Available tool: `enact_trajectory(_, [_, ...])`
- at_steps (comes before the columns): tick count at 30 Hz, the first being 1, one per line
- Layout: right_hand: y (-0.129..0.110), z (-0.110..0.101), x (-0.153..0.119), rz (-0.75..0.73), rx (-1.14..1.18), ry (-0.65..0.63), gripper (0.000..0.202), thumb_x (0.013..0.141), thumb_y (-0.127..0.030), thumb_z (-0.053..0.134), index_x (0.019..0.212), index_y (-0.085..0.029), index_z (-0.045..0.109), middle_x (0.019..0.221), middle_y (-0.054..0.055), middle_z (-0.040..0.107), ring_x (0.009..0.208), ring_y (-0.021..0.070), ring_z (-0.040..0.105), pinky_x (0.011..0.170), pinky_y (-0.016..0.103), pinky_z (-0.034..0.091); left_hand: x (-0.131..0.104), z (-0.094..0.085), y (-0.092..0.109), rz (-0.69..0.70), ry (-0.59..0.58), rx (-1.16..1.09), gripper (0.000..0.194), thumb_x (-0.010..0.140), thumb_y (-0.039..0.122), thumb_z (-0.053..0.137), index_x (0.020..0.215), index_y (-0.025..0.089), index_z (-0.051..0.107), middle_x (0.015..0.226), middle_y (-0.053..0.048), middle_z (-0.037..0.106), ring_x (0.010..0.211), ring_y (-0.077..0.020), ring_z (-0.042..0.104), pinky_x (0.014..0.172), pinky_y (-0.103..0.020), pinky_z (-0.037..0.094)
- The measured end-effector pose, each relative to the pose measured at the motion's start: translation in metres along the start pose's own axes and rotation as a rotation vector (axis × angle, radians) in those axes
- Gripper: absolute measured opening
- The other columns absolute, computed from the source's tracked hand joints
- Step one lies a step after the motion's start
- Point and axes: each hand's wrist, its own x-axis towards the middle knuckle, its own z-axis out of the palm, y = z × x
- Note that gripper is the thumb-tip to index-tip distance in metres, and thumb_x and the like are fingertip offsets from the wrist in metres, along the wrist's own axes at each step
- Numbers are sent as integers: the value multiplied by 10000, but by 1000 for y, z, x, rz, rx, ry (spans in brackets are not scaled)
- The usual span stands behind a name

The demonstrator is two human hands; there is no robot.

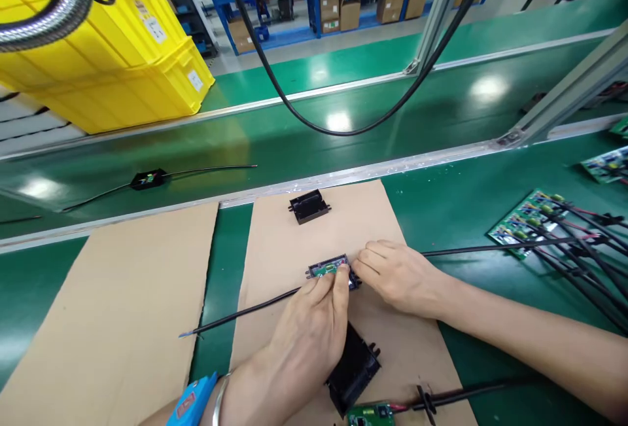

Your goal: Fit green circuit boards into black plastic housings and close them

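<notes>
A small black plastic case (314,274) lies on the cardboard with a green circuit board (324,269) seated inside. Thumb and fingers of my left hand (314,324) close on the case and press down over the board. At the case's right end, my right hand (392,275) is closed around the black cable (458,249), its fingertips against the case. Another black cable (245,311) with a bare blue end runs out to the left. Below my left hand sits a black case half (354,367), partly covered. A further empty black case half (310,207) rests above.
Near the front edge lies another green board (370,415) with a cable. Several wired boards (530,220) are at the right. A finished-looking unit (148,179) sits on the green belt (294,144). Yellow crates (161,79) stand back left. A hanging cable (338,131) loops overhead.
</notes>
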Motion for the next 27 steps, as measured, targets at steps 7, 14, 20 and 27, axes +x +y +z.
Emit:
enact_trajectory(7, [10, 5, -1, 34, 123, 36, 288, 932, -82, 387, 911, -146, 666, 819, 77, 607, 779, 191, 495, 697, 327, 382, 5, -6, -15, 52, -63, -154, 682, 740, 18, 388, 1415, -22, 294, 1240, -249, 583, 1090, -300, 597, 927, -451, 528])
enact_trajectory(14, [32, -19, -28, 181, 262, 21, 273, 922, -294, 543, 1146, -175, 643, 1016, 103, 641, 958, 233, 535, 859, 395, 423, -38, -17, -59, -281, 84, -374, 435, 911, 204, 494, 1333, 183, 394, 1189, -104, 616, 1114, -238, 559, 933, -409, 512])
enact_trajectory(20, [42, -22, -45, 250, 221, 16, 207, 925, -260, 517, 1059, -183, 656, 1039, 104, 620, 964, 241, 523, 859, 411, 412, -54, -6, -62, -341, -15, -352, 97, 920, 230, 481, 985, 200, 547, 959, -67, 585, 908, -228, 555, 785, -396, 505])
enact_trajectory(27, [53, -24, -36, 275, 106, 23, 239, 969, -182, 375, 894, -177, 602, 881, 79, 627, 835, 216, 542, 729, 355, 387, -42, -13, -75, -378, 67, -328, 142, 950, 226, 422, 894, 201, 551, 868, -35, 562, 769, -174, 564, 678, -302, 493])
